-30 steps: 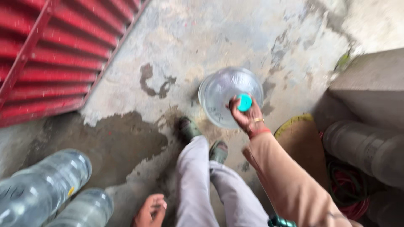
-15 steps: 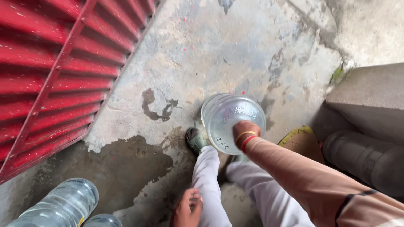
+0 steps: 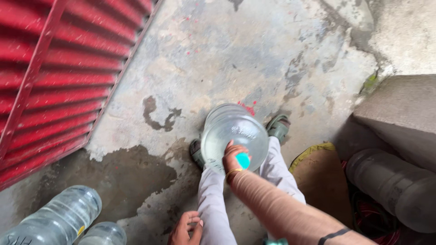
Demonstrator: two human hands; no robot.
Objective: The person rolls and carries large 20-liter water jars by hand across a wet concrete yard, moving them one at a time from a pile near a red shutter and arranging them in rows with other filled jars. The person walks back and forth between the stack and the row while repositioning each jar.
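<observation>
The right arm [image 3: 281, 206] reaches forward and down from the lower right, in a long tan sleeve with a dark band near the elbow. The right hand [image 3: 234, 159] is closed in a grip, fingers curled, with a thin bangle on the wrist. The left hand [image 3: 185, 228] hangs low beside the left leg [image 3: 213, 204], fingers loosely bent, holding nothing.

— What is the big thing?
— A big clear water jug [image 3: 234, 136] — round, with a blue-green cap [image 3: 243, 160] on top.
— Where is it?
— Standing up on the gray floor [image 3: 254, 54], between two feet.
</observation>
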